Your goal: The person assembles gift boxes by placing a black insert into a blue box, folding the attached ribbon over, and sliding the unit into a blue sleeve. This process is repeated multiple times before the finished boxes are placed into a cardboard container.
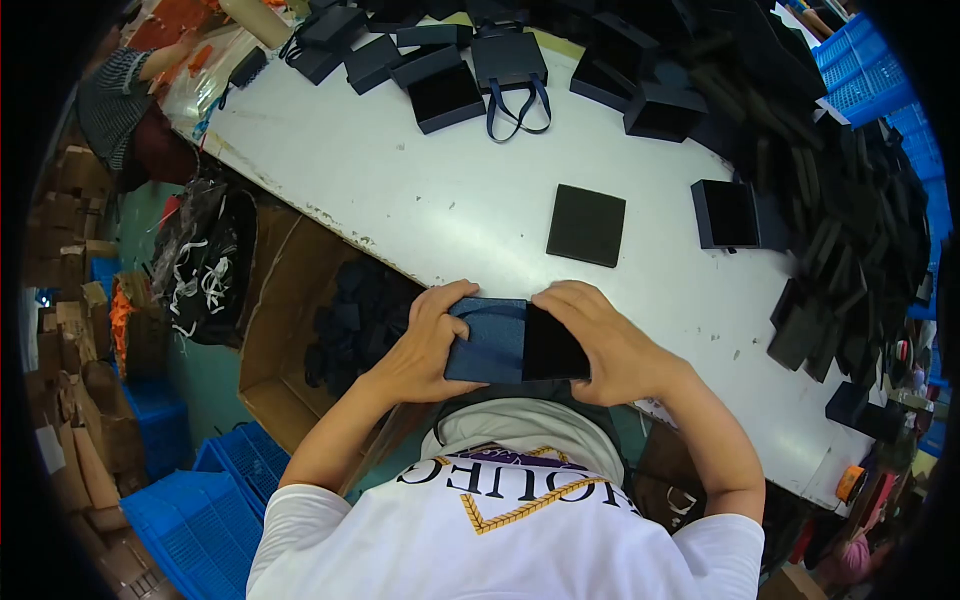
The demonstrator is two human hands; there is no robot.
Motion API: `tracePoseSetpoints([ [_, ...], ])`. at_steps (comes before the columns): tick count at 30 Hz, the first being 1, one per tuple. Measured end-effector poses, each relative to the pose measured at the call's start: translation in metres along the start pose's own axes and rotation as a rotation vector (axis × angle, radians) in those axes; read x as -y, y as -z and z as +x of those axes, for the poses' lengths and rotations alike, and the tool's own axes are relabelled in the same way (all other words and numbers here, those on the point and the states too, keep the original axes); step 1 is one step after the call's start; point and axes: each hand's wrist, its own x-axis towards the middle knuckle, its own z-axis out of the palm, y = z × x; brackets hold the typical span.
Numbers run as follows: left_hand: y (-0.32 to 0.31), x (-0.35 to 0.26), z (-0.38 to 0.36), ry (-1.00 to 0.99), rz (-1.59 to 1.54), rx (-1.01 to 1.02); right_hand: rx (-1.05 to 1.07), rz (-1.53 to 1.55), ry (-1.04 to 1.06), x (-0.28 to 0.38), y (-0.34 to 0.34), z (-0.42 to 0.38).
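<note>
A small box with a blue sleeve [487, 340] and a black inner part [552, 345] is held between both hands near the table's front edge. My left hand [430, 342] grips the blue end, fingers along the far side and thumb on top. The black end is in my right hand [598, 343], its fingers curled round the outer side. Just beyond the hands, a flat black square pad [586, 225] lies on the white table [400, 200]. To the right of the pad stands an open dark box [727, 214].
Dark boxes [445, 97] and a bag with blue ribbon handles [510, 62] are at the back. Black pieces [820, 220] pile up on the right. A cardboard carton [285, 320] and blue crates [205, 525] stand at lower left. Another person [125, 95] is at far left.
</note>
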Motion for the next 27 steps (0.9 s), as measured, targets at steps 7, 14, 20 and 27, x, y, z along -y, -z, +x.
tracePoseSetpoints([
  [7,-0.031,-0.009,0.003,0.068,-0.004,-0.155,-0.484,0.363,0.016,0.007,-0.081,0.046],
  [14,0.000,-0.008,-0.058,0.421,0.037,-0.659,-0.725,-0.239,0.179,-0.013,-0.011,0.152],
  [20,0.003,0.000,-0.152,1.080,0.532,-0.656,-0.731,-0.694,-0.348,-0.103,0.093,0.236],
  [27,0.011,-0.010,-0.050,0.514,0.369,-0.593,-0.762,-0.607,-0.215,-0.109,0.111,0.213],
])
